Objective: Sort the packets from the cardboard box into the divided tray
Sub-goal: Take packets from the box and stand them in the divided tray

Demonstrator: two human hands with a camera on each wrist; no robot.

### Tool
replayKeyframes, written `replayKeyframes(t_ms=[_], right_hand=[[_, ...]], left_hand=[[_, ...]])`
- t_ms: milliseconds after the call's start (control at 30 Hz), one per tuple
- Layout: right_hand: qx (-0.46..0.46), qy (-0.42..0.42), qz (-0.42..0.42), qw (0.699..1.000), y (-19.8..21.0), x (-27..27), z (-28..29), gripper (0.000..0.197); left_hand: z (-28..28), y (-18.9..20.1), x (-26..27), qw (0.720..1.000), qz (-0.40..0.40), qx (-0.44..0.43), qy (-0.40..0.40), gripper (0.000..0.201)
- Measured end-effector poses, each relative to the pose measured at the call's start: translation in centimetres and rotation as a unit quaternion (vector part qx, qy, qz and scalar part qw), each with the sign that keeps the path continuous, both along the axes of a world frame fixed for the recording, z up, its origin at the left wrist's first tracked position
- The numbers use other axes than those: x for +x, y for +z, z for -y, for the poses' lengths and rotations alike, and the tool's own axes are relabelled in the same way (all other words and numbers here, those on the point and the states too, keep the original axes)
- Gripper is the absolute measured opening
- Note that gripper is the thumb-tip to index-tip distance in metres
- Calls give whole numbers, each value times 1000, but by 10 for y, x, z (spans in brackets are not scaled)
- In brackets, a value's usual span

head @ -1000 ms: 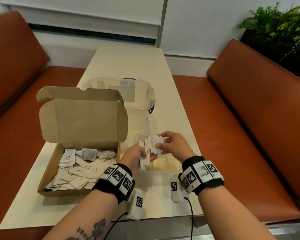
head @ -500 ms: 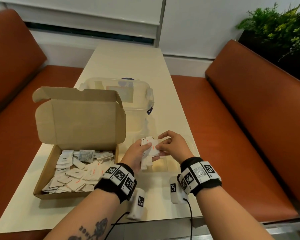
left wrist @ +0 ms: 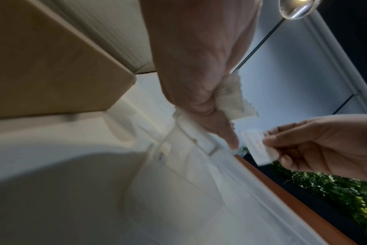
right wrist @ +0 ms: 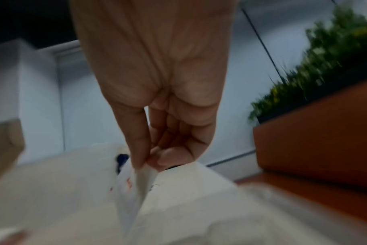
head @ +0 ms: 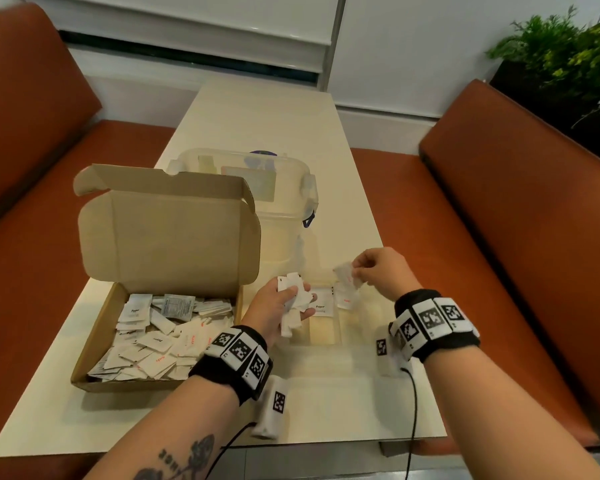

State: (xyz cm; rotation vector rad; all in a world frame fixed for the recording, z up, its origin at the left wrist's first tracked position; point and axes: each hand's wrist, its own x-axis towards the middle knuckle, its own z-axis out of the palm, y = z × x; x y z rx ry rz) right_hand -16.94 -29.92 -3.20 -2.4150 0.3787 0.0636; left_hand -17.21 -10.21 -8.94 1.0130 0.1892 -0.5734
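Fingers of the left hand (head: 277, 308) curl round a small bunch of white packets (head: 293, 303), thumb pressed across the top of them. Just to its right, the right hand (head: 378, 271) pinches one packet with red print (head: 346, 277) between thumb and fingertips (right wrist: 144, 159), the packet hanging down over the clear divided tray (head: 321, 336) on the surface (head: 343, 393). Below and between the two hands, a packet reading "Pepper" (head: 322, 305) lies in the tray. Left of the left hand stands the open cardboard box (head: 94, 341), lid up, still heaped with white packets, some printed "Pepper" in black, others in red too small to read.
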Motion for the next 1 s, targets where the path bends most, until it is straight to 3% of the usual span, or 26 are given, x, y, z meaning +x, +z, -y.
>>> replayKeyframes(t_ms=[167, 400, 500, 567, 1000], right_hand=[[-155, 69, -125, 977, 3, 11, 4, 10], [-220, 119, -213, 944, -7, 19, -22, 18], [-247, 129, -226, 933, -13, 20, -27, 12], [-259, 128, -230, 929, -16, 21, -28, 19], [-273, 103, -209, 933, -21, 25, -22, 22]], left_hand=[[2, -3, 1, 1000, 8, 13, -8, 27], [1, -6, 2, 999, 16, 28, -4, 23], [2, -6, 2, 999, 20, 36, -3, 20], [1, -7, 2, 999, 22, 42, -1, 19], [1, -10, 3, 997, 24, 71, -10, 19]])
